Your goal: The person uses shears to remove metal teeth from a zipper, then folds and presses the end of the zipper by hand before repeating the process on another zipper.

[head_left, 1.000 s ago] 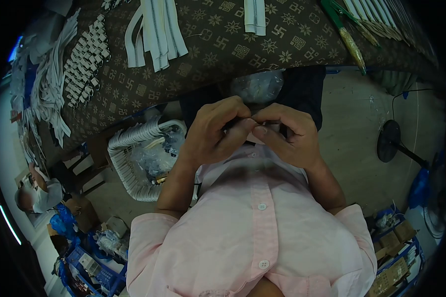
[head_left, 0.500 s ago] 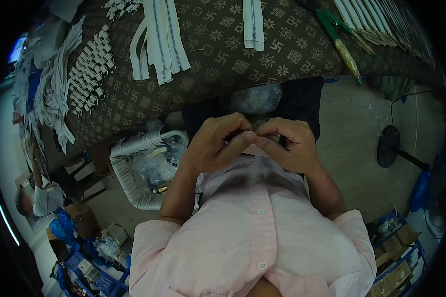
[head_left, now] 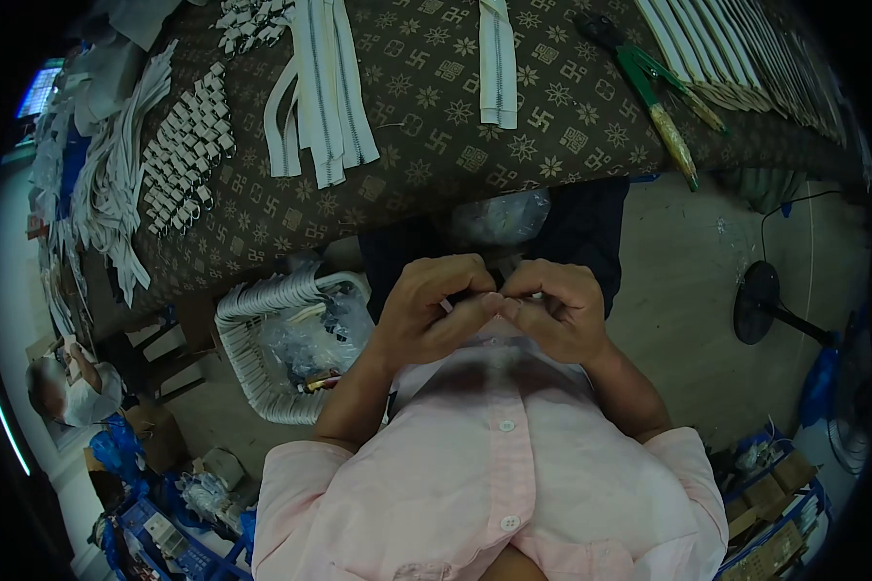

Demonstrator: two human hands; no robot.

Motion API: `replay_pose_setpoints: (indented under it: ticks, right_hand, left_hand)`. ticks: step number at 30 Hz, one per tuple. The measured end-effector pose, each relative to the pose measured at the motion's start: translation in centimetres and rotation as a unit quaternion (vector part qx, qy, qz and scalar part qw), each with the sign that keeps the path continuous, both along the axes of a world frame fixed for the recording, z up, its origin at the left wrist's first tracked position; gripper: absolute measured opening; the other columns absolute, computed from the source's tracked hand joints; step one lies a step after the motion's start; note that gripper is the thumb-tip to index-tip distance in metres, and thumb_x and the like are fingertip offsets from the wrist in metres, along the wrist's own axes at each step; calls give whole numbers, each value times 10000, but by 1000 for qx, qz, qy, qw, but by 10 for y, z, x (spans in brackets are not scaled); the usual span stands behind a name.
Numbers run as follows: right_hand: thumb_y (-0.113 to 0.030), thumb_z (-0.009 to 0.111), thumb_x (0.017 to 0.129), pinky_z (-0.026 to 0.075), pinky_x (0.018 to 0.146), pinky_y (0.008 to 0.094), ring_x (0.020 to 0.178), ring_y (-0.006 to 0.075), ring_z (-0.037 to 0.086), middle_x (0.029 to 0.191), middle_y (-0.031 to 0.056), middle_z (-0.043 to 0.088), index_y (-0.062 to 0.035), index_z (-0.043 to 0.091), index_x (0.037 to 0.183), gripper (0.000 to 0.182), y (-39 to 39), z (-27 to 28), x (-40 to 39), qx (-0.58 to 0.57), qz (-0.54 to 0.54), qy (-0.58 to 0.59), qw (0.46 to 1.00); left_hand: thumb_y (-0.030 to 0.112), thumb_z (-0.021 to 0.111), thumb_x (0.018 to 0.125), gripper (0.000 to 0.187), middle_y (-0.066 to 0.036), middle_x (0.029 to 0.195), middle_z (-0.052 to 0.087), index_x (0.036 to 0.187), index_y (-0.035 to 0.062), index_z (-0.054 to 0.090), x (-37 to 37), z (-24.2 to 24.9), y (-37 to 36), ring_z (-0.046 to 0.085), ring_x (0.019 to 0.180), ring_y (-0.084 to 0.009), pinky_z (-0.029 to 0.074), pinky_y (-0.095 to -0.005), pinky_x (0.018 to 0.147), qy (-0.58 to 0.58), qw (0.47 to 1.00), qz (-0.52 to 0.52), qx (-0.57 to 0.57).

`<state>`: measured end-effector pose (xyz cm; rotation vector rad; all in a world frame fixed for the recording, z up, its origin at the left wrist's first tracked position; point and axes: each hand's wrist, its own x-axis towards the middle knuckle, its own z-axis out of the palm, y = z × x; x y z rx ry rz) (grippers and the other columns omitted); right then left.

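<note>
My left hand (head_left: 438, 308) and my right hand (head_left: 558, 312) meet at the fingertips in front of the pink shirt (head_left: 513, 465). Thumbs and forefingers are pinched together on both hands. What lies between them is too small and hidden to name. Beyond the hands, white zipper strips (head_left: 327, 107) and a single zipper strip (head_left: 498, 77) hang over the near part of the patterned cloth (head_left: 426, 145). Green-handled cutters (head_left: 654, 102) rest on the cloth to the right.
A white woven basket (head_left: 247, 358) with plastic bags stands at left. Metal-ringed tabs (head_left: 189, 150) and pale strips (head_left: 116, 194) lie at the table's left. A black fan (head_left: 758, 300) stands right. Another person (head_left: 77, 387) is at far left.
The view has shifted, so table and hands sit slightly lower in the frame. My fingertips stay together, with a small change in finger pose. The other person's arm has come down.
</note>
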<state>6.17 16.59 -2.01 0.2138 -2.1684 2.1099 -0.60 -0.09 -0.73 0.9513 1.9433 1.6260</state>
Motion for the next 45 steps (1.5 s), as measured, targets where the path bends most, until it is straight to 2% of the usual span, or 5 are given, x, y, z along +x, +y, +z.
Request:
replay_pose_setpoints:
  ticks: [12, 18, 31, 33, 45]
  right_hand:
    - [-31, 611, 767, 415, 489, 239, 549, 145, 561, 676, 87, 579, 7, 577, 803, 63, 5, 7, -7, 46, 116, 4, 992]
    - [-14, 575, 775, 416, 497, 220, 563, 94, 548, 688, 68, 598, 26, 584, 779, 41, -9, 0, 1, -69, -9, -29, 997]
    - [-141, 640, 797, 473, 696, 307, 783, 230, 600, 881, 135, 614, 20, 585, 959, 235, 2, -5, -23, 78, -31, 145, 986]
    - [-182, 652, 792, 468, 739, 313, 827, 249, 596, 899, 135, 613, 13, 581, 999, 294, -7, 0, -9, -2, -13, 53, 998]
    - [9, 664, 714, 429, 510, 239, 605, 164, 571, 760, 92, 606, -2, 593, 785, 101, 2, 15, -14, 75, -35, 81, 993]
  left_hand:
    - [94, 598, 763, 129, -35, 593, 496, 701, 4, 531, 1, -2, -13, 436, 519, -70, 312, -239, 451, -128, 992, -19, -12]
    - [87, 637, 797, 99, -19, 706, 562, 812, -1, 592, 10, -11, -7, 494, 609, -63, 390, -208, 541, -235, 961, 51, 136]
    - [30, 619, 768, 55, -67, 681, 574, 800, -12, 604, -9, 6, 2, 511, 589, -88, 396, -227, 522, 61, 989, 118, 63]
    - [22, 618, 760, 56, -60, 685, 571, 802, -9, 600, 5, 11, -1, 507, 583, -94, 393, -225, 518, -44, 988, 145, 16]
    - [39, 658, 744, 108, -54, 724, 573, 835, -1, 616, -4, 15, -4, 526, 641, -99, 411, -228, 572, -35, 997, 71, 11]
